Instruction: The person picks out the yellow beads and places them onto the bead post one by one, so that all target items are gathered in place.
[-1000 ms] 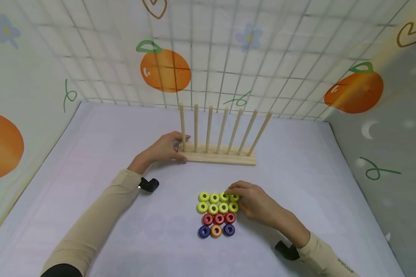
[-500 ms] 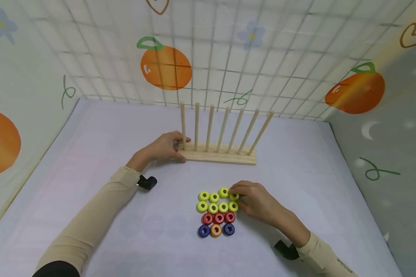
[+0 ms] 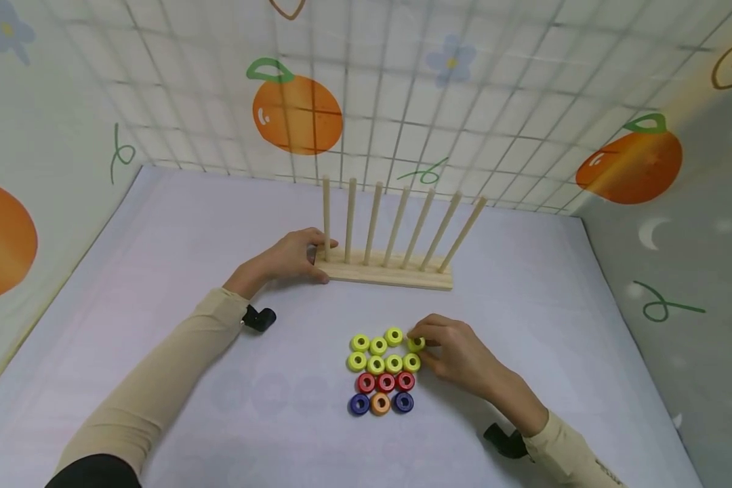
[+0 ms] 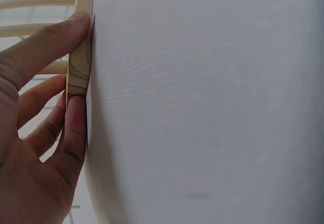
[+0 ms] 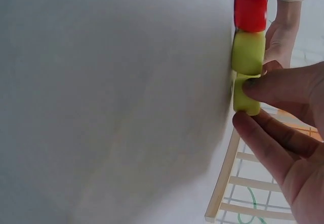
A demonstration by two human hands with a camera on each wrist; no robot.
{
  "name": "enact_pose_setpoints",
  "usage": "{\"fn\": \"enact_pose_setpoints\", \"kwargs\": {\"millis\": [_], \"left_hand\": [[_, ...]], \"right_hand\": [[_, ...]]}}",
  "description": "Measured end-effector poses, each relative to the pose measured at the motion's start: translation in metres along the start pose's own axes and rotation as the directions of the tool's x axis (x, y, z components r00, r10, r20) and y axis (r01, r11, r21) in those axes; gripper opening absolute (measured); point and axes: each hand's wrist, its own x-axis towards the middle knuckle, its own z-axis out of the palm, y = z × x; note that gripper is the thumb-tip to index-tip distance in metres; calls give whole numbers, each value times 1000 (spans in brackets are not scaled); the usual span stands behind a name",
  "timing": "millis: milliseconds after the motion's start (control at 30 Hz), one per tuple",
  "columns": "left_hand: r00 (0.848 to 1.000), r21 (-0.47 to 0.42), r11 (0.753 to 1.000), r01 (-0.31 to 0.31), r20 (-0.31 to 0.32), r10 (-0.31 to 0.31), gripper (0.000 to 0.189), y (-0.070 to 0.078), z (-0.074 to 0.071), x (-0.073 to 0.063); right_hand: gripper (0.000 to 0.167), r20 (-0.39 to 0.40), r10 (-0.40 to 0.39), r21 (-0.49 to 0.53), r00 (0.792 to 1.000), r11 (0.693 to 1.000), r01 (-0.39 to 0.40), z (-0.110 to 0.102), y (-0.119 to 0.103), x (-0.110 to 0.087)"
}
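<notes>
My left hand (image 3: 289, 256) grips the left end of a wooden peg rack (image 3: 390, 273), thumb on the front edge and fingers round the end and back. The rack's row of several upright pegs carries no rings. In the left wrist view the thumb presses the base (image 4: 80, 64). Nearer me, my right hand (image 3: 463, 356) pinches the back right yellow-green ring (image 5: 246, 100) between thumb and fingers, low at the table. Another yellow-green ring (image 3: 393, 342) sits slightly behind its row, left of the fingertips.
More yellow-green rings (image 3: 356, 368) lie in two rows. In front of them are three red rings (image 3: 385, 390), then two blue rings (image 3: 359, 411) with an orange ring (image 3: 380, 411) between. A patterned cloth wall (image 3: 390, 102) with grid lines rises behind the rack.
One yellow-green ring in the back row has slid away from me, out of line. The ring in my right hand has shifted slightly right and back. My left hand stays on the rack.
</notes>
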Motion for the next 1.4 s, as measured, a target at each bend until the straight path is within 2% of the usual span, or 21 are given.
{"fn": "enact_pose_setpoints", "kwargs": {"millis": [300,733,1167,1400], "left_hand": [[1000,-7,1000,-22,-13,22,73,-9,1,1],[1000,-20,1000,-10,-7,10,73,-8,2,0],[999,-52,998,-24,-35,22,68,-6,3,-2],[999,-44,999,-10,-39,9,68,-6,3,-3]], "right_hand": [[31,-30,16,-23,999,1000,-17,-6,1,0],[33,-115,27,3,993,1000,-27,-19,0,4],[34,-158,-41,-30,987,999,37,-35,-13,16],[36,-201,-60,-64,978,997,48,-42,-16,21]]}}
